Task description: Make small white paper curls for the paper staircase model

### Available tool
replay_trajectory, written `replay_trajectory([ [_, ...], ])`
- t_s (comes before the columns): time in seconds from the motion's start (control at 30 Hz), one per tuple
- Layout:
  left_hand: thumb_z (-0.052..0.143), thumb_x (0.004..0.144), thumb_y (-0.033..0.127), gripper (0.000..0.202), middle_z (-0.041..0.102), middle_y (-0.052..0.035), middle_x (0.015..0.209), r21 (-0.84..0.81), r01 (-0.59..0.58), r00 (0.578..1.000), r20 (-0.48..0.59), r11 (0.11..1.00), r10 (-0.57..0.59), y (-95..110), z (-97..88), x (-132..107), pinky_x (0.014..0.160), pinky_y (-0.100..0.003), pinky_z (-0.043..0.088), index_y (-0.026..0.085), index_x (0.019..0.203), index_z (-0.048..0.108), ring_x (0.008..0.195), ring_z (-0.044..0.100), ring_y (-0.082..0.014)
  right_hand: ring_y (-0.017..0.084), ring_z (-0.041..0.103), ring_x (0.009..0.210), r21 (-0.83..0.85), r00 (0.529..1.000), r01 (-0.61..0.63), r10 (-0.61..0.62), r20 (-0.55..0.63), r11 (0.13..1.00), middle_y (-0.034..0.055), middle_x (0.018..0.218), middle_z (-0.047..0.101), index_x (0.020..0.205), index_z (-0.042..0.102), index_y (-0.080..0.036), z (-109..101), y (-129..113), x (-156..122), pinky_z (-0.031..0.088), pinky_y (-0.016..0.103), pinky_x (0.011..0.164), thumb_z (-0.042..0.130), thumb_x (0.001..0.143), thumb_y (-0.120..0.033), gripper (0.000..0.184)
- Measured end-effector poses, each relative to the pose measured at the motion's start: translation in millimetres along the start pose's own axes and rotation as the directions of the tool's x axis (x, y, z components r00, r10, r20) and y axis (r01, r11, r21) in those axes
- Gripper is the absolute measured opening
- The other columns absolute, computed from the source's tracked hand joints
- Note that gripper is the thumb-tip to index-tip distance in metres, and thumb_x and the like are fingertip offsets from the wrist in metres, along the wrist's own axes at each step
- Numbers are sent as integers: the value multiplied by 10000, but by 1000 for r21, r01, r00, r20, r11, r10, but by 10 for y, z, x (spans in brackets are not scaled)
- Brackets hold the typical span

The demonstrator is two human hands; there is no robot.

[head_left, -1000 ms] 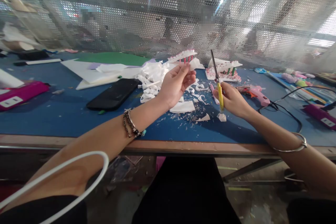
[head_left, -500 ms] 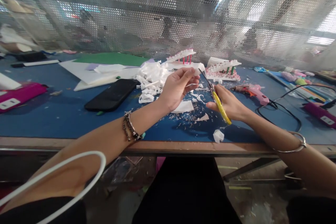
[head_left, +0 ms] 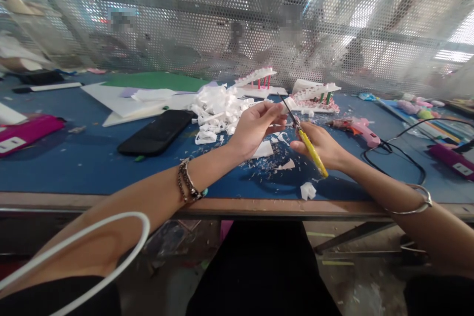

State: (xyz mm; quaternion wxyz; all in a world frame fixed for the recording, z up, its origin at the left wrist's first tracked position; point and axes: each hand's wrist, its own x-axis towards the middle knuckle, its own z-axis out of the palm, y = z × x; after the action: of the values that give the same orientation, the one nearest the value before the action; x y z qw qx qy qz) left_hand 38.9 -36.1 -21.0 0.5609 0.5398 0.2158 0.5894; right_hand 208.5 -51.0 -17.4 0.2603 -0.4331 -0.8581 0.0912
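Note:
My left hand (head_left: 259, 122) pinches a small piece of white paper (head_left: 289, 103) between thumb and fingers. Wrapped around yellow-handled scissors (head_left: 310, 147), my right hand (head_left: 321, 142) keeps their dark blades at the paper, pointing up and left. Whether the blades are spread or closed I cannot make out. Below the hands lie a white paper scrap (head_left: 263, 149) and tiny clippings on the blue table. Behind my left hand rises a heap of white paper strips (head_left: 218, 106).
A black phone (head_left: 157, 132) lies left of the heap, before white sheets and a green sheet (head_left: 155, 80). Two small stair-like models (head_left: 262, 81) stand at the back. On the right are a pink glue gun (head_left: 361, 130), its black cable and a purple power strip (head_left: 452, 160).
My left hand has shifted slightly right, toward the scissors, with the paper now close behind the blades. My right hand has hardly moved.

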Motion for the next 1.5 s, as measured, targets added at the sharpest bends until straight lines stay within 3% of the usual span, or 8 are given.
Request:
replay_trajectory([
  [0.37, 669, 727, 288, 203, 622, 19, 686, -4, -9, 998, -60, 1000, 9, 59, -33, 33, 562, -144, 510, 149, 817, 552, 600, 606, -52, 58, 227, 504, 57, 1000, 8, -7, -19, 998, -55, 513, 252, 544, 303, -183, -59, 0, -35, 182, 238, 488, 417, 759, -633, 512],
  [0.73, 695, 684, 381, 275, 600, 15, 675, 72, -67, 997, -32, 995, 69, 60, -106, 66, 553, -144, 510, 139, 729, 573, 570, 585, -45, 52, 209, 481, 63, 998, -16, 20, -51, 998, -53, 481, 225, 498, 279, -177, -52, 10, -59, 169, 226, 455, 412, 775, -618, 538],
  [1.03, 701, 685, 319, 223, 627, 4, 705, 163, -101, 993, -45, 981, 109, 60, -110, 67, 616, -173, 513, 155, 761, 569, 647, 614, -75, 59, 239, 469, 23, 998, -44, 45, -47, 999, -48, 474, 258, 510, 294, -183, -54, 22, -56, 195, 234, 474, 380, 797, -604, 517],
  [1.17, 713, 671, 294, 209, 617, 11, 659, 189, -105, 994, 1, 976, 107, 64, -97, 50, 622, -187, 510, 150, 725, 572, 612, 600, -72, 87, 344, 529, -20, 998, 59, -58, 33, 998, -21, 568, 384, 626, 366, -183, -62, 39, -44, 254, 243, 527, 325, 801, -633, 485],
  [1.27, 717, 663, 265, 194, 614, 14, 654, 189, -83, 997, 19, 978, 81, 63, -77, 37, 626, -197, 513, 147, 713, 572, 593, 595, -70, 91, 345, 545, -11, 993, 106, -106, 47, 994, -12, 597, 396, 637, 358, -184, -61, 47, -45, 257, 244, 536, 264, 805, -659, 512],
  [1.5, 697, 686, 253, 184, 615, 7, 650, 152, -26, 1000, 11, 988, 25, 45, -73, 44, 630, -191, 509, 125, 720, 569, 601, 595, -65, 68, 246, 470, -132, 999, -10, 5, -39, 991, -30, 486, 296, 516, 292, -180, -40, 49, -51, 178, 248, 495, 273, 817, -643, 552],
])
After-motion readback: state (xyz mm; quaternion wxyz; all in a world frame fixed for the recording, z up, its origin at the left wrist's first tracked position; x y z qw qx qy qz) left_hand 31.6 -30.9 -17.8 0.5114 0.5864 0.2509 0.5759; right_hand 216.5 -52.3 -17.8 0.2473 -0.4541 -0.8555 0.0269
